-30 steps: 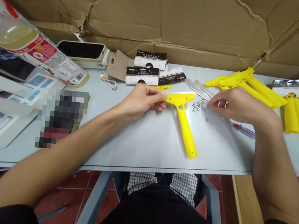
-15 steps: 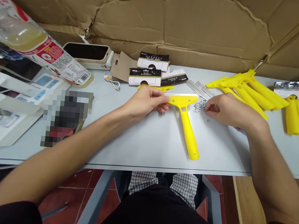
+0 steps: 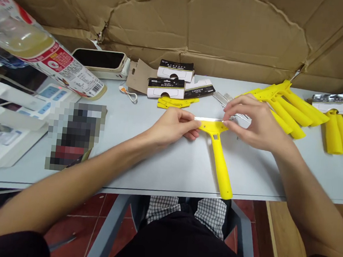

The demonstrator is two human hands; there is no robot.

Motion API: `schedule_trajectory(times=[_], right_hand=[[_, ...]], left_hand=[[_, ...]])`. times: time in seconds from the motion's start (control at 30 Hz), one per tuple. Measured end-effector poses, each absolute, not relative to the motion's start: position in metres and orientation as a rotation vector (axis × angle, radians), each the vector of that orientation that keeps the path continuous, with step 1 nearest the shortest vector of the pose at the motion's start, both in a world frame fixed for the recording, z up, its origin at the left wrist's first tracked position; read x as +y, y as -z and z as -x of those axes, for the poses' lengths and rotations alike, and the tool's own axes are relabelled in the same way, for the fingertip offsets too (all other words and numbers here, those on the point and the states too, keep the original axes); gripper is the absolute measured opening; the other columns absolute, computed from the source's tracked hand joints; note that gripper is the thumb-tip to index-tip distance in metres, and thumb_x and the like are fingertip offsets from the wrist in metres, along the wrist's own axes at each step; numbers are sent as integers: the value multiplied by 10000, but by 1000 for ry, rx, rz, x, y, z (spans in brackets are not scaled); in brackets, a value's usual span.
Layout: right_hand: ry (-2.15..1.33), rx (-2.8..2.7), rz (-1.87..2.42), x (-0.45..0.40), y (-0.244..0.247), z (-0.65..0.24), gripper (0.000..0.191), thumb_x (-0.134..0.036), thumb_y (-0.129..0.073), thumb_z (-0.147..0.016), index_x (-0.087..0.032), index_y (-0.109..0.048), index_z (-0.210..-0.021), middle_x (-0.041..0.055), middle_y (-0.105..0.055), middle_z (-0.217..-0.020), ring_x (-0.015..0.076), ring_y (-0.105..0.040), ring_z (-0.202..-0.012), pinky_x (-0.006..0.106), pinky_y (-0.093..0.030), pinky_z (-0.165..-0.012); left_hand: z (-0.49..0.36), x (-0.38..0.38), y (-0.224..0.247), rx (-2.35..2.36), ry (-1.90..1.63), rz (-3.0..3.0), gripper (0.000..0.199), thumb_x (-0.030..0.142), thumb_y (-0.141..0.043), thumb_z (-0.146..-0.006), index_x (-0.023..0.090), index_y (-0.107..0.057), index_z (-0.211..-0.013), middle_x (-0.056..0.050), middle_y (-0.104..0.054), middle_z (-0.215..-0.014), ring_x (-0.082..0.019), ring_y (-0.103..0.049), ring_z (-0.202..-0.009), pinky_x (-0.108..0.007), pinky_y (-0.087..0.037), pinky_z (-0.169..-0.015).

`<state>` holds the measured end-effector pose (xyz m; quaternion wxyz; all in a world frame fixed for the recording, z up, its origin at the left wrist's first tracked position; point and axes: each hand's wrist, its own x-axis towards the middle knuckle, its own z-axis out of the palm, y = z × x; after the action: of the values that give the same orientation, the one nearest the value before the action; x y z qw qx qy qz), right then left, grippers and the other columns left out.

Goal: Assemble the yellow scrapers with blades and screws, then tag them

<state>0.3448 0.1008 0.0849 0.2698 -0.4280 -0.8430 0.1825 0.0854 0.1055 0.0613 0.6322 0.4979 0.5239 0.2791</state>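
A yellow scraper [image 3: 220, 161] with a thin metal blade [image 3: 208, 119] along its head points its handle toward the desk's front edge. My left hand [image 3: 179, 125] pinches the left end of the head between thumb and fingers. At the head's right end is my right hand [image 3: 252, 122], thumb and forefinger closed in on the corner; whether a small part sits between the fingertips is hidden. Just behind the right fingers, a pile of small screws and nuts [image 3: 233, 117] shows only partly. Metal blade strips [image 3: 221, 97] lie beyond it.
Yellow scraper handles [image 3: 301, 106] are stacked at the back right, beside packaged ones [image 3: 335, 132]. Printed card sleeves [image 3: 167, 88] and yellow head plates [image 3: 176, 102] lie behind my left hand. A bottle [image 3: 59, 61], a phone [image 3: 101, 60] and power strips [image 3: 16, 129] occupy the left.
My right hand has left the screw pile and moved left to the scraper's right end. The scraper and my left hand have shifted slightly right and toward me.
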Motion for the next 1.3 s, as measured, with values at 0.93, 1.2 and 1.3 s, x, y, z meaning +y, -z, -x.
schedule_trajectory(times=[0.93, 1.2, 1.3], right_hand=[[-439, -2419, 948, 88, -65, -326, 369, -110, -613, -902, -323, -864, -1067, 68, -753, -1267, 313, -708, -1162, 549, -536, -1030], [-321, -2471, 929, 89, -63, -327, 390, -88, -601, -895, -304, -862, -1086, 85, -755, -1273, 334, -690, -1164, 560, -504, -997], [-313, -2484, 912, 89, -62, -328, 436, -69, -583, -890, -323, -850, -1123, 73, -747, -1285, 324, -687, -1175, 548, -496, -990]], left_hand=[[-92, 93, -62, 1131, -579, -1202, 186, 158, -747, -954, 125, -805, -780, -90, -805, -748, -144, -737, -649, -273, -633, -712], [-92, 94, -62, 1129, -582, -1198, 198, 161, -751, -959, 124, -799, -770, -86, -803, -736, -138, -734, -634, -264, -631, -699], [-92, 93, -62, 1128, -581, -1201, 171, 173, -762, -947, 126, -811, -790, -89, -809, -749, -144, -738, -647, -274, -636, -714]])
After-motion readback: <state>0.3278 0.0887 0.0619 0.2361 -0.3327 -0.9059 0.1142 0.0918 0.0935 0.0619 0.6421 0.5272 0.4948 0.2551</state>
